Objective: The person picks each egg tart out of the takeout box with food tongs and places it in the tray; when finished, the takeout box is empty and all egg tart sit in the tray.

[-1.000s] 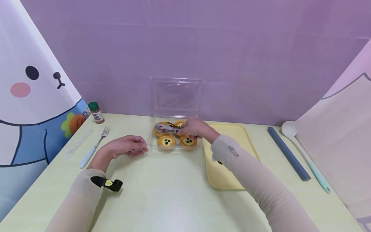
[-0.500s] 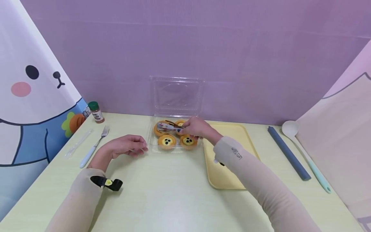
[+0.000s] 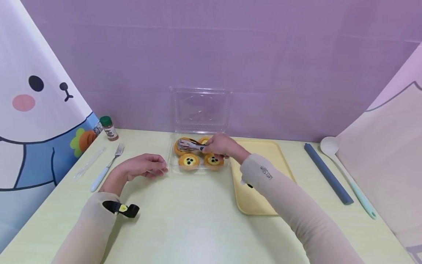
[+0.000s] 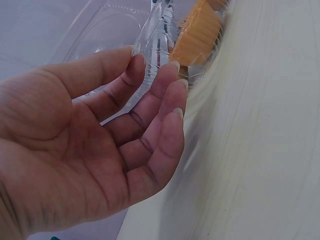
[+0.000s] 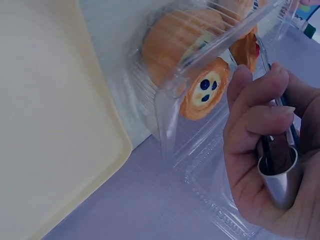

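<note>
A clear plastic container (image 3: 171, 161) stands at the table's back with its lid (image 3: 202, 110) raised. Inside sit several egg tarts; the front two (image 3: 189, 161) show dark berries on pale filling. My right hand (image 3: 217, 145) grips metal tongs (image 3: 191, 145), whose heads lie over the back-left tart (image 3: 178, 148). Part of the back-right tart (image 3: 203, 140) is hidden by that hand. My left hand (image 3: 141, 167) is at the container's left front corner; in the left wrist view its thumb and index finger pinch the plastic edge (image 4: 145, 42), the other fingers loosely curved.
A yellow tray (image 3: 257, 198) lies right of the container, partly under my right forearm. Farther right are a blue bar (image 3: 328, 174) and a long-handled ladle (image 3: 329, 146). On the left lie a fork (image 3: 108, 167) and a clear wrapped item (image 3: 89, 164), with a green-capped spice jar (image 3: 109, 129) behind.
The tongs and right hand shift only slightly, a little right and back left again, staying over the back-left tart. My left hand keeps its place at the container.
</note>
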Action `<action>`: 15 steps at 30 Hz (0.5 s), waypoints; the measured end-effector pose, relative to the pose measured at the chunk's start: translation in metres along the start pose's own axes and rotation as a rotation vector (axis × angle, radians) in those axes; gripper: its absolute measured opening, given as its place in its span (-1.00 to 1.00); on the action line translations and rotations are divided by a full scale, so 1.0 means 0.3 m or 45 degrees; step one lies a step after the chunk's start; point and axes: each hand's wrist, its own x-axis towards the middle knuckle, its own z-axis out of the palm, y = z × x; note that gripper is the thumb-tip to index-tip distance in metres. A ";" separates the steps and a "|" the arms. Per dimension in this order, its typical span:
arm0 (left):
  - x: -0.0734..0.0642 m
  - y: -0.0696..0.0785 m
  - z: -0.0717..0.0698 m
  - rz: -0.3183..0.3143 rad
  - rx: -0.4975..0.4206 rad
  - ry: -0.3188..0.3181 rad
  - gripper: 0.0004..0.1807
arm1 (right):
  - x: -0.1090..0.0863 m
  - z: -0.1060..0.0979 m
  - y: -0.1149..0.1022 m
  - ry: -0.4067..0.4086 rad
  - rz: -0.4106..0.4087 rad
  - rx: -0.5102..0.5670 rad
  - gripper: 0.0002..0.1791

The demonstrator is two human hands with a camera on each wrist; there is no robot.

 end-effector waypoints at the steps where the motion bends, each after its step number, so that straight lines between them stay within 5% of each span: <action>1: 0.000 0.000 0.000 0.001 -0.002 0.002 -0.70 | -0.003 0.000 0.001 0.009 0.000 0.001 -0.64; 15: -0.001 0.000 0.001 -0.006 -0.010 0.003 -0.71 | -0.001 0.016 0.038 0.092 -0.011 -0.059 -0.50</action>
